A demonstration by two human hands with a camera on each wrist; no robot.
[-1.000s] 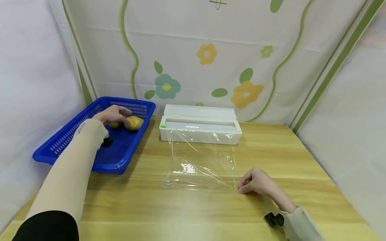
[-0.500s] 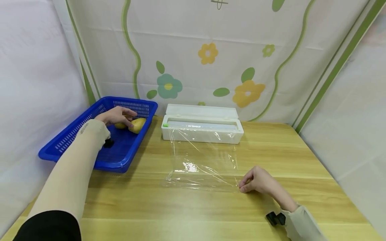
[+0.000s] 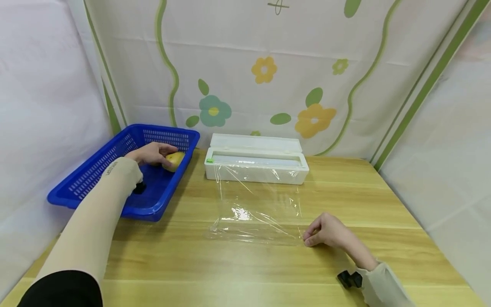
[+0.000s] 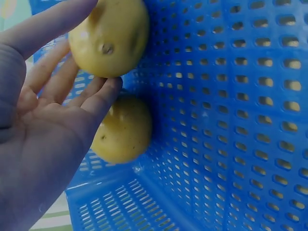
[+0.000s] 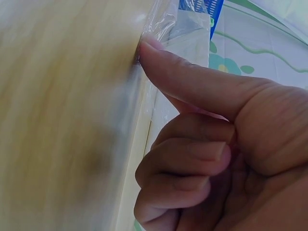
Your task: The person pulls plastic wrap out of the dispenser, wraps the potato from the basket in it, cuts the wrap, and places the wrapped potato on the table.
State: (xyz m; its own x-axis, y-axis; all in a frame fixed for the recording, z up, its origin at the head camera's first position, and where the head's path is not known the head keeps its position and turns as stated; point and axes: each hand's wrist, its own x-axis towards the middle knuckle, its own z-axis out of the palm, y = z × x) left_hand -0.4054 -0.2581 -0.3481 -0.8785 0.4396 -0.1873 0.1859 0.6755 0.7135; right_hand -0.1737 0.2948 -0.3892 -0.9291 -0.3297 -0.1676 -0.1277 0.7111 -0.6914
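My left hand [image 3: 151, 154] is inside the blue basket [image 3: 166, 192] and grips a yellow potato [image 3: 176, 160] near its right wall. In the left wrist view the thumb crosses the front of that potato [image 4: 113, 45], with fingers behind and under it. Another potato [image 4: 126, 132] lies just beyond the fingertips, hidden by the hand in the head view. Near the table's middle right, my right hand [image 3: 327, 232] pinches the front right corner of a clear sheet of plastic wrap [image 3: 261, 204] between thumb and forefinger. The sheet runs from a white wrap box [image 3: 257, 174].
Standing at the back of the wooden table [image 3: 245, 273], the wrap box has its lid [image 3: 255, 142] raised and a small green piece [image 3: 209, 160] at its left end. A flowered cloth wall [image 3: 245, 94] closes off the back, with white cloth on both sides.
My left hand has lowered and moved slightly right, closing round the right-hand potato; the other potato is now covered in the head view. The right hand and the wrap stay in place.
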